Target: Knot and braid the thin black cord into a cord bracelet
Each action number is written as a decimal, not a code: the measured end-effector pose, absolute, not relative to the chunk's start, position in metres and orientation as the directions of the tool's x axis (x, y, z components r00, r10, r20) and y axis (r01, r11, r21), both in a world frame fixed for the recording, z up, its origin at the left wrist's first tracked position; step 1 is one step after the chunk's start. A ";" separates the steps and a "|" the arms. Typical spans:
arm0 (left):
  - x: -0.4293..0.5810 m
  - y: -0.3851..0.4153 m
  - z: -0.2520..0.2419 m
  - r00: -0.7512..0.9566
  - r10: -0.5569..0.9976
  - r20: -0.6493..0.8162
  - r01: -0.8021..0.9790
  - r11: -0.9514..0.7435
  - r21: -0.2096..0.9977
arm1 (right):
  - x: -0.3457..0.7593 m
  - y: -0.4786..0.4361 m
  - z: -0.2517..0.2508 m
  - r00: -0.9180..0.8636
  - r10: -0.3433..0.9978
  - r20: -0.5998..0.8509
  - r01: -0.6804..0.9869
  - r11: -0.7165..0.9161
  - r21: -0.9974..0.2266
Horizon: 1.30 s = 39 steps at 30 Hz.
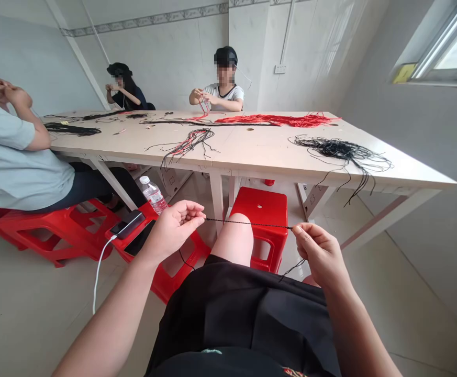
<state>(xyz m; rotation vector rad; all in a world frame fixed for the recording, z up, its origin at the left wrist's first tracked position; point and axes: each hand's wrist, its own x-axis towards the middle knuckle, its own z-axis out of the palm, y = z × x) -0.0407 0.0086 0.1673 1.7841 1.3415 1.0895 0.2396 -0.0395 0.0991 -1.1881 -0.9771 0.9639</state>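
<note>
A thin black twisted cord (pixel 247 223) is stretched nearly level above my lap. My left hand (pixel 179 222) pinches one end between thumb and fingertips. At the other end my right hand (pixel 316 248) is closed on the cord, fingers curled in. Loose black strands hang below the right hand, and a tail of cord drops beneath the left one. Beyond my hands, on the table, lie a tangled bundle of black cords (pixel 340 149) and a smaller bundle of black and red cords (pixel 191 142).
The long table (pixel 247 152) carries red cords (pixel 291 120) farther back. A red stool (pixel 262 207) stands ahead of my knee. On another stool at left are a water bottle (pixel 153 195) and a power bank (pixel 128 224) with a white cable. Several people sit around the table.
</note>
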 end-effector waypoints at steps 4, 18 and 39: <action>-0.043 0.009 0.166 0.135 0.966 0.219 0.459 -0.257 0.850 | 0.243 -0.039 0.098 0.301 0.949 0.091 -0.044 0.109 -0.993; -0.048 0.012 0.166 0.154 0.954 0.259 0.510 -0.301 0.806 | 0.252 -0.039 0.101 0.298 0.944 0.145 0.048 0.137 -0.989; -0.037 -0.007 0.180 0.293 0.955 0.055 0.507 -0.204 0.838 | 0.257 -0.054 0.119 0.154 0.955 0.252 0.316 0.194 -0.929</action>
